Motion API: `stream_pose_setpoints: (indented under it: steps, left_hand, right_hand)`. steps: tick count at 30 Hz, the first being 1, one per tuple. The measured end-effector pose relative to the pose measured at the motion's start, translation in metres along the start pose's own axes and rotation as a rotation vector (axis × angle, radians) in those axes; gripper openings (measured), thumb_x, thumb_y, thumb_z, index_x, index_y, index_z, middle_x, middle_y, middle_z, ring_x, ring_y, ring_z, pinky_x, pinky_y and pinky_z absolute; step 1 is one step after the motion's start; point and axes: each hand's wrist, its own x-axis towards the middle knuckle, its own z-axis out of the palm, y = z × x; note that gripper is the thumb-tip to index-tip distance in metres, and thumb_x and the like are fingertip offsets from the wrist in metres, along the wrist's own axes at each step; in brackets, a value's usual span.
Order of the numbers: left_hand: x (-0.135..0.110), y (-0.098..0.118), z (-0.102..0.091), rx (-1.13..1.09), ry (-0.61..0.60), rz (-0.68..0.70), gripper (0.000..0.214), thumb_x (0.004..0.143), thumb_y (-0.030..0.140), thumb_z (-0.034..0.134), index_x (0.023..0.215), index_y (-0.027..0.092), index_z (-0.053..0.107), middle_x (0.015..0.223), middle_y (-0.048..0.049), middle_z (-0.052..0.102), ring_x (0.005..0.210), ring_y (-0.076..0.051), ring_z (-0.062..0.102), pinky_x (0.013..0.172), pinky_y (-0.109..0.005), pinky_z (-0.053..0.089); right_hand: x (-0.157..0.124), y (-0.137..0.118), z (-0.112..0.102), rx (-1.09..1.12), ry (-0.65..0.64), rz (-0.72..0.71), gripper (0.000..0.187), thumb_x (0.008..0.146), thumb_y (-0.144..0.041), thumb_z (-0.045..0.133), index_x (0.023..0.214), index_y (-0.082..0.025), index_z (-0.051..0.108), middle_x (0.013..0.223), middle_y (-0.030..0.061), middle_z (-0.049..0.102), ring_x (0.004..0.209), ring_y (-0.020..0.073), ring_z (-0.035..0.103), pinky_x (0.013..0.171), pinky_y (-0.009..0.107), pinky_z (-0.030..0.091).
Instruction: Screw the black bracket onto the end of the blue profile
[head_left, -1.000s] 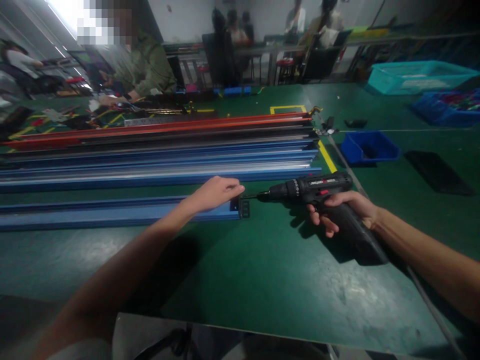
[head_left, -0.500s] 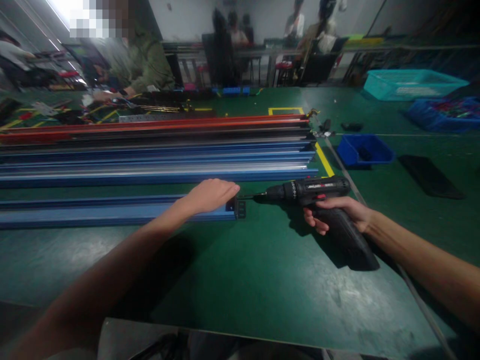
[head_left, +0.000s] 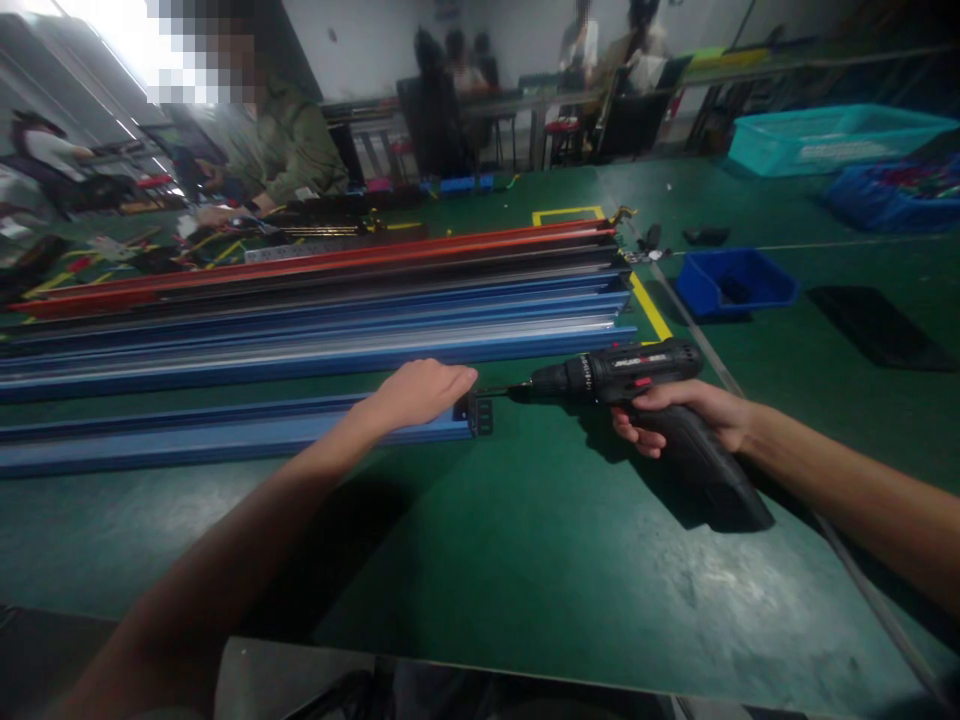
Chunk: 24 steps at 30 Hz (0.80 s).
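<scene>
Rail of blue metal (head_left: 225,440), long and channel-shaped, lies on the green tabletop (head_left: 525,560), its far left end cut off by the edge of my view. At its right end I see a small black slotted end plate (head_left: 484,416), partly covered by the left hand (head_left: 424,390). The thin drill bit (head_left: 496,391) points at the plate's upper part; I cannot tell whether the tip touches. Whatever sits under the left palm is hidden from me. That hand lies over the rail's end, fingers together, and I cannot tell if they grip anything. The right hand (head_left: 697,402) is wrapped around the handle of a black cordless drill with red details (head_left: 637,368); its lettering is too blurred for me to read.

Behind the rail I see more blue metal rails (head_left: 375,352) and orange rails (head_left: 337,257), also running out of view. To the right, a small blue plastic bin (head_left: 694,285) holds something dark that I cannot make out. Beyond it, a blue basket (head_left: 855,207) holds a blurred multicoloured heap, and a turquoise plastic crate (head_left: 772,150) hides its contents from me. A co-worker's olive sleeve (head_left: 304,140) is blurred across the table.
</scene>
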Motion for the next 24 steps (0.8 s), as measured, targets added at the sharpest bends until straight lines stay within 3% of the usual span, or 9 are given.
stream_pose_setpoints:
  steps: [5,12,18,24]
  left_hand:
    - [0.0,0.0,-0.001,-0.013,0.001,-0.013,0.055,0.134,0.048,0.037,0.119,0.027,0.086,0.107,-0.0124,0.092,0.093,-0.034,0.085,0.085,-0.042,0.061]
    - [0.002,0.002,-0.001,-0.051,0.012,-0.048,0.057,0.132,0.05,0.04,0.121,0.026,0.091,0.112,-0.0139,0.095,0.096,-0.036,0.086,0.089,-0.044,0.065]
    - [-0.001,0.007,-0.003,-0.08,0.018,-0.133,0.075,0.135,0.061,0.03,0.134,0.026,0.097,0.129,-0.0154,0.098,0.11,-0.037,0.091,0.097,-0.044,0.068]
    - [0.0,0.011,-0.006,-0.076,0.01,-0.155,0.076,0.135,0.062,0.033,0.137,0.024,0.098,0.134,-0.0178,0.099,0.114,-0.038,0.092,0.097,-0.044,0.069]
  right_hand:
    - [0.0,0.001,0.0,-0.013,-0.02,-0.016,0.022,0.112,-0.036,0.096,0.116,-0.014,0.095,0.106,0.0101,0.09,0.077,0.0159,0.074,0.078,0.029,0.073]
    - [0.0,0.002,-0.003,-0.047,-0.056,-0.019,0.035,0.115,-0.046,0.096,0.126,-0.013,0.092,0.114,0.0123,0.091,0.088,0.0172,0.081,0.087,0.03,0.075]
    - [-0.003,0.003,-0.009,-0.056,-0.094,-0.04,0.048,0.12,-0.057,0.092,0.133,-0.011,0.09,0.123,0.0166,0.09,0.097,0.021,0.083,0.092,0.032,0.073]
    - [0.0,0.004,-0.011,-0.071,-0.1,-0.052,0.051,0.119,-0.059,0.094,0.132,-0.01,0.092,0.123,0.0177,0.09,0.097,0.0212,0.083,0.095,0.032,0.074]
